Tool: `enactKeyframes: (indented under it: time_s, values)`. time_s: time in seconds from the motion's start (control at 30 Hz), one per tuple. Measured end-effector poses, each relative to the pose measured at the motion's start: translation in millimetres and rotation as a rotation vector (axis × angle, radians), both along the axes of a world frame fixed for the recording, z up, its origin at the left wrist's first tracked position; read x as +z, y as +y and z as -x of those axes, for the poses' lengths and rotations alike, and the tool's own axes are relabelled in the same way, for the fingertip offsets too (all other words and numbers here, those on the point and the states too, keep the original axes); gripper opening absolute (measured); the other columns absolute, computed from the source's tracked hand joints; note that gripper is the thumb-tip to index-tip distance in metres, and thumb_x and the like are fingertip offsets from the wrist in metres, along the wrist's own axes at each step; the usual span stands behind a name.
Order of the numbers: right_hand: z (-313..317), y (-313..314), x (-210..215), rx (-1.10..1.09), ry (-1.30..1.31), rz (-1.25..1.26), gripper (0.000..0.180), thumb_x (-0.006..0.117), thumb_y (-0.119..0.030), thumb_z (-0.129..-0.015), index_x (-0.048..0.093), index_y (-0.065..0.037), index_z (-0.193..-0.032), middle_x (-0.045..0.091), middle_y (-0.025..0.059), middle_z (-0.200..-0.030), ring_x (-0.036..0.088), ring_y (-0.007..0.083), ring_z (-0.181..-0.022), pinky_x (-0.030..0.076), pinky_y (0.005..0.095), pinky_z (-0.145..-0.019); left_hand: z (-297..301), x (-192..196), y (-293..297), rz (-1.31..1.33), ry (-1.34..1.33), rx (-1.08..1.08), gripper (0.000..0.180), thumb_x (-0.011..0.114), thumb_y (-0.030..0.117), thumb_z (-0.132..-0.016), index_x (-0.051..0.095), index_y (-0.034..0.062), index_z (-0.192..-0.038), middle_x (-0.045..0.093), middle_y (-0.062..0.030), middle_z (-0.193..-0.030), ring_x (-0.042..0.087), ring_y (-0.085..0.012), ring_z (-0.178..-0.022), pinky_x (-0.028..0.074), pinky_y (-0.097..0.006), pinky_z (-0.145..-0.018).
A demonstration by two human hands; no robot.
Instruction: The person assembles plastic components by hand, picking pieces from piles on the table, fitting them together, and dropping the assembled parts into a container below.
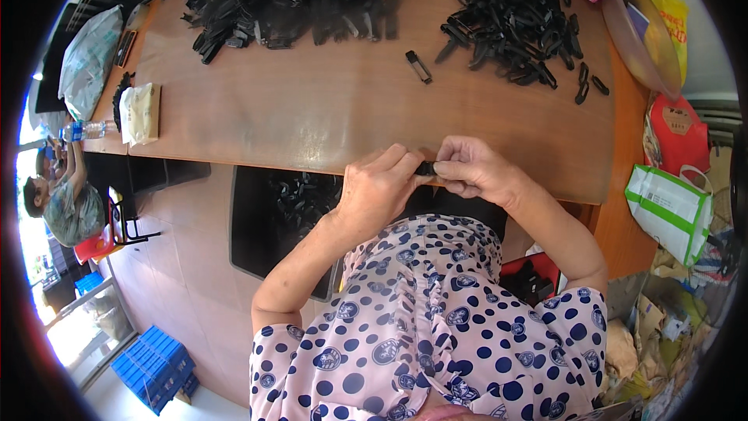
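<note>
Just over the table's front edge, my left hand [375, 185] and my right hand [477, 168] meet around a small black plastic piece [425, 168]. Fingers of both hands are pinched on it, and they cover most of its shape. On the brown table [257, 117] a single narrow black clip-like piece [418, 67] lies apart, beyond my hands. A large heap of similar black pieces [288, 4] spreads along the far left. Another heap of black pieces [510, 19] sits at the far right, with a few strays near it.
Below the table edge, a black tray [243, 222] holds more pieces, and a red container [555, 269] sits by my right side. A tissue pack [140, 114] and bottle [87, 131] stand left. Bags [668, 214] crowd the right. A person [70, 206] sits far left near blue crates [152, 366].
</note>
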State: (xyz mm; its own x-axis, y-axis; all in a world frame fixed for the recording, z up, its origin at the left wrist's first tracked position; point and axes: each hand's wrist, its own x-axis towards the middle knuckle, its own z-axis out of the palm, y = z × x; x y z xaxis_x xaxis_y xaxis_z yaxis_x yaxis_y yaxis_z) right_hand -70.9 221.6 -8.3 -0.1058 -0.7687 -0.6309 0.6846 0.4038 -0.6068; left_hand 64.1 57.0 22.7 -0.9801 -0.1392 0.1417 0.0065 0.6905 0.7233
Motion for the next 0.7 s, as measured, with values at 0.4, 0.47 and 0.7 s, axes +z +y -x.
enactKeyframes:
  time_s: [0.4, 0.47, 0.7]
  values:
    - [-2.8, -20.2, -7.5, 0.059, -0.117, 0.401, 0.053, 0.053, -0.038, -0.095, 0.041, 0.001, -0.13, 0.058, 0.011, -0.097, 0.064, 0.0195, -0.083, 0.051, 0.0218, -0.055, 19.4, -42.9, -9.9, -1.1, 0.0, 0.011, 0.023, 0.075, 0.019, -0.079, 0.067, 0.0026, -0.093, 0.04, -0.0133, -0.134, 0.059, -0.0179, -0.096, 0.056, -0.028, -0.073]
    - [-1.8, -25.8, -10.9, 0.037, -0.028, 0.435, 0.054, 0.049, -0.041, -0.097, 0.042, 0.001, -0.13, 0.058, 0.0107, -0.09, 0.064, 0.0196, -0.076, 0.052, 0.0233, -0.053, 21.4, -39.2, -14.3, -1.469, -0.188, 0.001, 0.03, 0.07, 0.026, -0.085, 0.064, 0.001, -0.1, 0.037, -0.0121, -0.135, 0.061, -0.0171, -0.09, 0.057, -0.027, -0.069]
    - [15.5, -63.5, 0.2, -0.016, 0.343, 0.177, 0.039, 0.047, -0.03, -0.099, 0.051, -0.001, -0.124, 0.058, 0.0034, -0.086, 0.057, 0.0091, -0.068, 0.045, 0.0212, -0.058, 53.7, -41.4, -32.6, -1.551, -0.148, 0.157, 0.035, 0.06, 0.03, -0.093, 0.056, 0.002, -0.113, 0.05, -0.0098, -0.127, 0.059, -0.0143, -0.095, 0.051, -0.026, -0.078]
